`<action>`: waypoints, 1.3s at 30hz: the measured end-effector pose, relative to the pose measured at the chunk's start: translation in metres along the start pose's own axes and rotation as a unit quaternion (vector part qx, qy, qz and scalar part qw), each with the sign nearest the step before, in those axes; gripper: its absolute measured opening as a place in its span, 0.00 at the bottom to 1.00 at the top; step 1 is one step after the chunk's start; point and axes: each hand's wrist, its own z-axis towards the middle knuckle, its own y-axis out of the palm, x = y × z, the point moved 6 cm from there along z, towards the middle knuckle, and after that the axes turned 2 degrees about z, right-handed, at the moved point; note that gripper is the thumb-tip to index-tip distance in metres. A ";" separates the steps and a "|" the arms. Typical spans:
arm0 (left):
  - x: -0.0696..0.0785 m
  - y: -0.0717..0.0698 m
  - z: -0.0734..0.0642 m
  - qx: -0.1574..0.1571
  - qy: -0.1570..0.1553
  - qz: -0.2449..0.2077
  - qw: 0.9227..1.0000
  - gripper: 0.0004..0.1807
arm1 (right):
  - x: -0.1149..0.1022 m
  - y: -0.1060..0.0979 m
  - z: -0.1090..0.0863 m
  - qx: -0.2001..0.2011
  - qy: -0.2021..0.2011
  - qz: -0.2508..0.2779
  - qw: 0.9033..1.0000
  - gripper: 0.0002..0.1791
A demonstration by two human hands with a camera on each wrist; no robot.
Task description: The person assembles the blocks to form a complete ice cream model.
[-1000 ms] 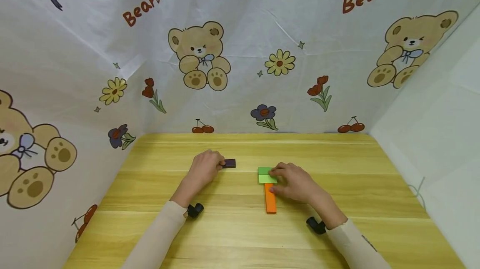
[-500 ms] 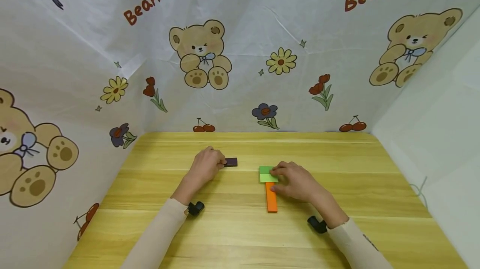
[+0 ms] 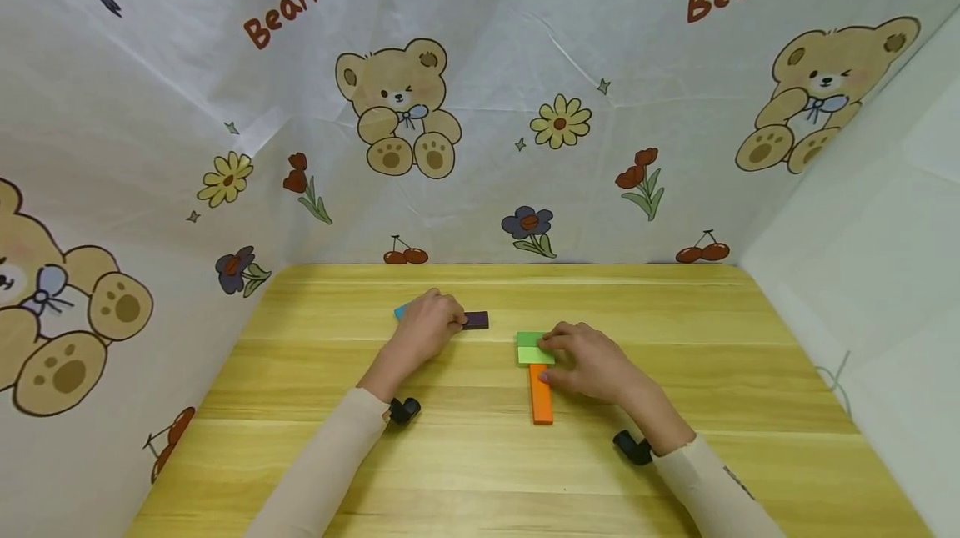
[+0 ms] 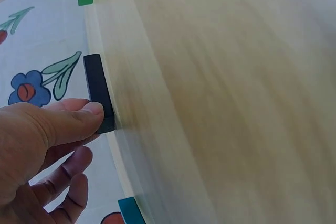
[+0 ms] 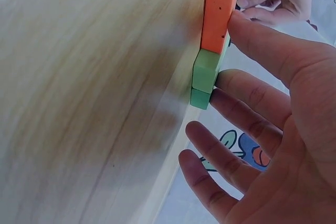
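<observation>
My left hand (image 3: 429, 323) pinches a dark purple block (image 3: 477, 320) between thumb and fingers; in the left wrist view the same block (image 4: 98, 87) looks nearly black. Partly hidden behind that hand is a blue block (image 3: 401, 312). My right hand (image 3: 588, 361) lies with fairly straight fingers at two green blocks, one darker (image 3: 530, 339) and one lighter (image 3: 530, 355), set side by side. Below them an orange block (image 3: 541, 396) runs lengthwise toward the front, making a T shape. In the right wrist view the thumb (image 5: 273, 45) is at the orange block's edge and fingertips touch the green ones.
All the blocks lie on a wooden table (image 3: 465, 471). A white cloth (image 3: 487, 21) printed with bears and flowers hangs at the back and left, and a white wall (image 3: 885, 271) stands on the right. Black wrist cameras sit at both cuffs.
The left hand has slid right and slightly toward the back with the dark purple block, bringing it nearer the green blocks. The blue block has come into view behind it. The right hand stays put.
</observation>
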 end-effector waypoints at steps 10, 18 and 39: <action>0.018 0.008 0.012 -0.006 0.016 0.008 1.000 0.06 | -0.002 -0.002 -0.001 0.003 -0.004 0.003 1.000 0.27; 0.029 0.017 0.023 -0.007 0.026 0.003 1.000 0.06 | 0.000 0.001 0.001 0.008 -0.001 0.000 1.000 0.26; 0.056 0.030 0.048 -0.028 0.044 -0.013 0.999 0.06 | 0.000 0.000 0.001 0.004 0.002 0.003 1.000 0.27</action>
